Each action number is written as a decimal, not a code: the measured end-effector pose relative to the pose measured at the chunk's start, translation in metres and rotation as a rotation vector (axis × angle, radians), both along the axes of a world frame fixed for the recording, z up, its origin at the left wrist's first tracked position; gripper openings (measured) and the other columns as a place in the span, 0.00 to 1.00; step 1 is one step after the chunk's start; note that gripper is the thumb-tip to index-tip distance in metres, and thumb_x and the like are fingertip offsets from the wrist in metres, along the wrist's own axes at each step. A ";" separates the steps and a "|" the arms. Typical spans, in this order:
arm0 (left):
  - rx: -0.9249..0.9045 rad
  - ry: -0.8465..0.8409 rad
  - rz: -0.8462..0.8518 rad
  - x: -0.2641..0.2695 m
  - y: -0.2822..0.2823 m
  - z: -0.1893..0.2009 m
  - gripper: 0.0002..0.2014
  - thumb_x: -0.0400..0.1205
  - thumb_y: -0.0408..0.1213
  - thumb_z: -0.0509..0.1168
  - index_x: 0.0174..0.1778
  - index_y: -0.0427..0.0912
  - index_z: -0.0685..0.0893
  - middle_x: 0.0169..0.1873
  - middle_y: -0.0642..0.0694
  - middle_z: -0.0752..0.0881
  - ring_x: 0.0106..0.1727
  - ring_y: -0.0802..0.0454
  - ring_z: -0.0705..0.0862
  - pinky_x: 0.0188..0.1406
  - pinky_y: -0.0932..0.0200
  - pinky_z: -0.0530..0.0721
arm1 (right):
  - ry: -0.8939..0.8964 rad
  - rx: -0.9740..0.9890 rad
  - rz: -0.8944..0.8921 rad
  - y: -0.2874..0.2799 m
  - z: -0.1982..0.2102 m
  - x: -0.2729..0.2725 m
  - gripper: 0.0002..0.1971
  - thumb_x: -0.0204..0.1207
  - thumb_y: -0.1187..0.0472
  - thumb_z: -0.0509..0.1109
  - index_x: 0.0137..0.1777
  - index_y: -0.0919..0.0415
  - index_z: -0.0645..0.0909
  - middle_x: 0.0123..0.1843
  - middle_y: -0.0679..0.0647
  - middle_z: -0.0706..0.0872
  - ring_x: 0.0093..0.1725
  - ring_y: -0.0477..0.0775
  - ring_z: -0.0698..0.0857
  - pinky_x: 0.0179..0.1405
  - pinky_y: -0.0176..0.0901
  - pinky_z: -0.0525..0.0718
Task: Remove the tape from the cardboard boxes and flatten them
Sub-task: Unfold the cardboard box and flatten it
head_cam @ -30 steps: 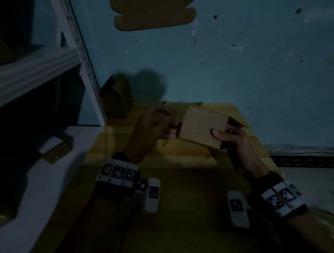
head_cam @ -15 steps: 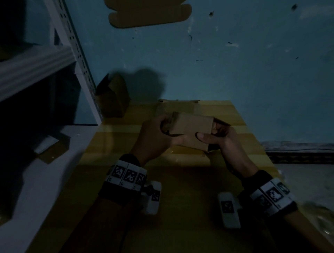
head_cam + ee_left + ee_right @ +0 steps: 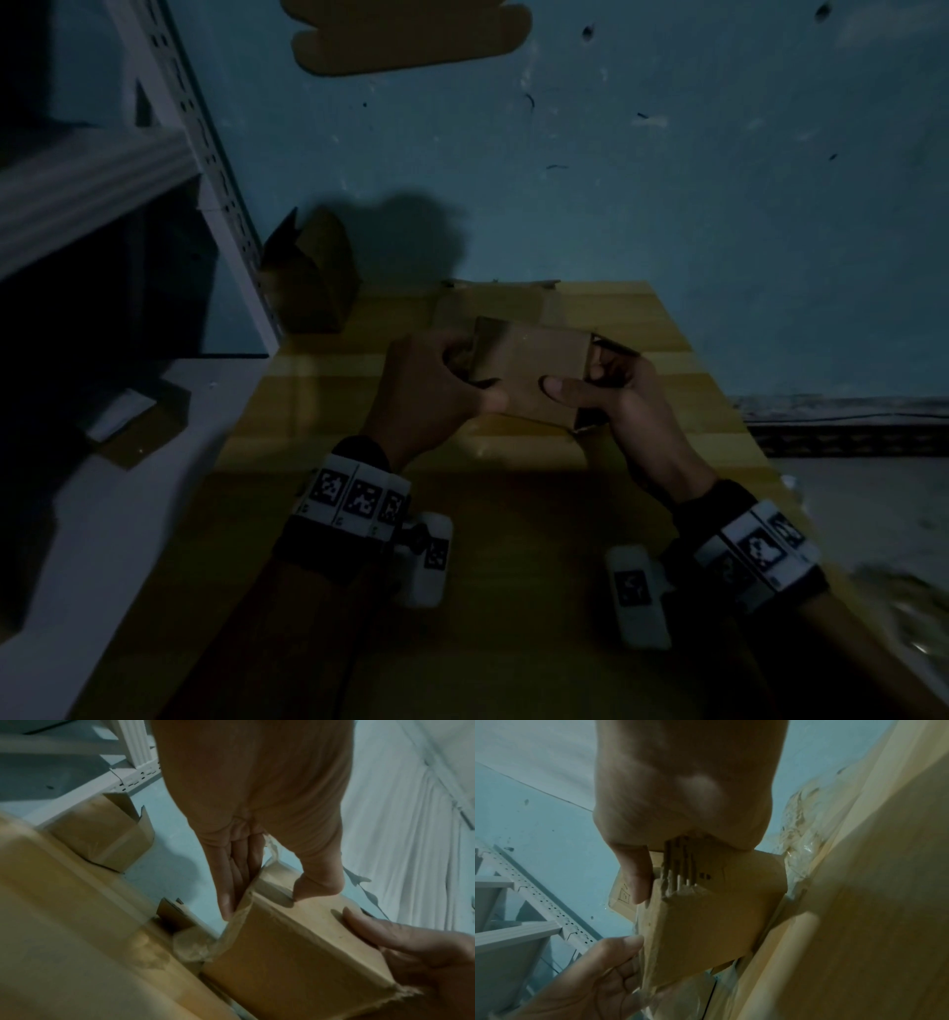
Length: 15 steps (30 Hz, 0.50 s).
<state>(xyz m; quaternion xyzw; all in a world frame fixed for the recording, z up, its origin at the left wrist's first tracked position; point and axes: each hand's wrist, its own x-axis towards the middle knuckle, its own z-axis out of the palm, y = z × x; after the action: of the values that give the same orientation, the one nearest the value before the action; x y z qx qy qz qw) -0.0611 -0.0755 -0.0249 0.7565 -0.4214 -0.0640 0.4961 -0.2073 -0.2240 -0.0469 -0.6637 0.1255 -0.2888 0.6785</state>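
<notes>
I hold a small brown cardboard box (image 3: 529, 370) above the yellow wooden table (image 3: 708, 411), one hand at each end. My left hand (image 3: 472, 380) grips the left end, thumb on the near face and fingers on the end flap (image 3: 244, 902). My right hand (image 3: 575, 385) holds the right end, where the flaps stand open, with its thumb on the near face. In the right wrist view the box (image 3: 706, 923) shows torn corrugated board under my right thumb (image 3: 634, 878). Clear tape (image 3: 270, 850) peels loose beside my left fingers.
A second cardboard box (image 3: 308, 277) with raised flaps stands at the table's back left, beside a white metal shelf (image 3: 205, 144). Flat cardboard (image 3: 493, 303) lies behind the held box. Another flattened piece (image 3: 411, 41) lies on the blue floor. Crumpled tape (image 3: 803, 841) sits on the table.
The box has tipped from a slant to nearly level and shifted slightly left. My left hand has closed in on its left end.
</notes>
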 end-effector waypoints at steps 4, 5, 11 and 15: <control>-0.001 -0.048 0.015 -0.001 0.000 -0.001 0.12 0.64 0.37 0.81 0.42 0.44 0.92 0.39 0.51 0.92 0.40 0.54 0.90 0.39 0.40 0.89 | 0.019 -0.003 -0.012 0.000 -0.001 0.001 0.22 0.70 0.63 0.80 0.65 0.62 0.87 0.55 0.53 0.94 0.55 0.54 0.92 0.44 0.39 0.87; -0.002 -0.051 0.015 -0.001 -0.001 -0.002 0.11 0.64 0.36 0.80 0.42 0.43 0.92 0.38 0.50 0.92 0.40 0.53 0.90 0.38 0.40 0.89 | 0.026 -0.003 -0.017 0.000 -0.001 0.000 0.20 0.72 0.65 0.79 0.65 0.62 0.87 0.55 0.53 0.94 0.55 0.54 0.92 0.43 0.39 0.87; -0.030 -0.026 0.006 0.004 0.001 -0.002 0.14 0.72 0.36 0.79 0.54 0.45 0.91 0.46 0.48 0.92 0.45 0.59 0.89 0.42 0.50 0.90 | 0.021 -0.002 -0.041 -0.003 0.002 -0.001 0.19 0.75 0.67 0.77 0.67 0.61 0.86 0.55 0.50 0.94 0.53 0.49 0.92 0.39 0.35 0.86; -0.227 0.056 0.059 0.016 0.002 -0.001 0.18 0.74 0.43 0.78 0.58 0.44 0.86 0.54 0.52 0.88 0.54 0.60 0.87 0.50 0.63 0.87 | -0.021 0.029 -0.065 -0.005 0.005 -0.002 0.22 0.75 0.66 0.77 0.69 0.60 0.85 0.59 0.54 0.93 0.56 0.53 0.92 0.43 0.40 0.88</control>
<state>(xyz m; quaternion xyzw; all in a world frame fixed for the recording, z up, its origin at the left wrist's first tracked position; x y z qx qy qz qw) -0.0451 -0.0739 -0.0255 0.7054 -0.3894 -0.0226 0.5918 -0.2090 -0.2294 -0.0417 -0.6463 0.1440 -0.3159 0.6796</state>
